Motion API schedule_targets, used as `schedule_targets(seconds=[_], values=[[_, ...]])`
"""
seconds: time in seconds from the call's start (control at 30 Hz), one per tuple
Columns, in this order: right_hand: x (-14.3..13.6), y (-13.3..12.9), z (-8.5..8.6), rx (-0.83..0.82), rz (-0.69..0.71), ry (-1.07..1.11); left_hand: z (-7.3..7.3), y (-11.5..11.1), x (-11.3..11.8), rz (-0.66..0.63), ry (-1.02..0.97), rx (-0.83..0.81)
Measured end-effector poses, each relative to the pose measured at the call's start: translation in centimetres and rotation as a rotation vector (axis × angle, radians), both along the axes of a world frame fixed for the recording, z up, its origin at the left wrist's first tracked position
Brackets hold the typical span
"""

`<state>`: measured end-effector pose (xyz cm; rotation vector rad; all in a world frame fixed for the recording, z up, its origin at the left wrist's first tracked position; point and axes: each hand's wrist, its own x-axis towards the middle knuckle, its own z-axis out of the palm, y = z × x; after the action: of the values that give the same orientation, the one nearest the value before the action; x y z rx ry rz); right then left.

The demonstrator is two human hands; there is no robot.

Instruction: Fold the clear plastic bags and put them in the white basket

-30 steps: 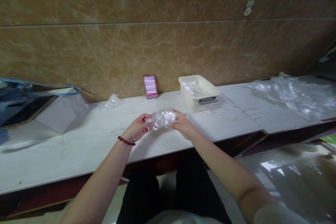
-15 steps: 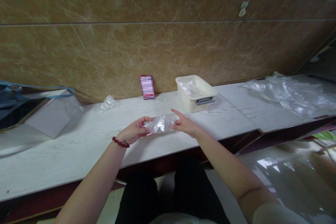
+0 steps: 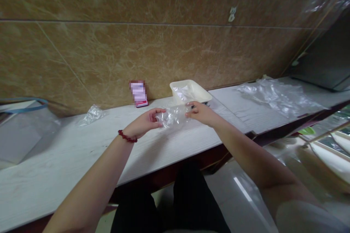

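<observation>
A crinkled clear plastic bag (image 3: pixel 175 117) is stretched between my two hands, above the white worktop (image 3: pixel 109 153). My left hand (image 3: pixel 146 121), with a dark red bead bracelet (image 3: pixel 127 137) at the wrist, grips the bag's left end between thumb and fingers. At the bag's right end, my right hand (image 3: pixel 201 113) pinches it with thumb and fingertips. Just behind the right hand stands a cream plastic basket (image 3: pixel 191 85) with clear plastic inside; the hand and bag hide part of its front.
Against the tiled wall leans a phone (image 3: pixel 139 94), its screen blurred. Left of it lies a crumpled clear bag (image 3: pixel 91 115). A white box (image 3: pixel 20 131) in clear plastic stands at far left. Several flat clear bags (image 3: pixel 279 96) spread over the right of the worktop.
Both hands have raised the bag off the worktop and shifted it right, closer to the basket. The whole view has turned somewhat to the right.
</observation>
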<state>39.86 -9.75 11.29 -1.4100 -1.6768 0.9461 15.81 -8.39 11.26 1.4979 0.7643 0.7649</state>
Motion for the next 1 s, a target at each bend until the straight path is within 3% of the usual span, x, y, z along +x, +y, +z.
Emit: schedule_targets(seconds=[0.13, 0.33, 0.53, 0.63, 0.77, 1.0], values=[[2.3, 1.8, 1.8, 0.096, -0.073, -0.082, 0.3, 1.7, 2.5, 0.062, 0.037, 0.111], [4.5, 4.4, 2.9, 0.187, -0.076, -0.104, 0.3, 4.2, 5.2, 0.131, -0.02, 0.118], [6.7, 8.5, 4.2, 0.289, -0.137, -0.262, 2.1, 8.6, 7.8, 0.199, 0.072, 0.171], [7.7, 10.6, 4.6, 0.289, -0.155, -0.464, 2.7, 10.6, 9.4, 0.266, 0.307, 0.276], [8.4, 12.3, 4.8, 0.249, -0.167, -0.777, 3.4, 12.2, 11.7, 0.289, 0.777, 0.506], [8.0, 13.6, 3.8, 0.224, -0.082, -1.04, 4.2, 12.7, 14.5, 0.127, 1.315, 0.779]])
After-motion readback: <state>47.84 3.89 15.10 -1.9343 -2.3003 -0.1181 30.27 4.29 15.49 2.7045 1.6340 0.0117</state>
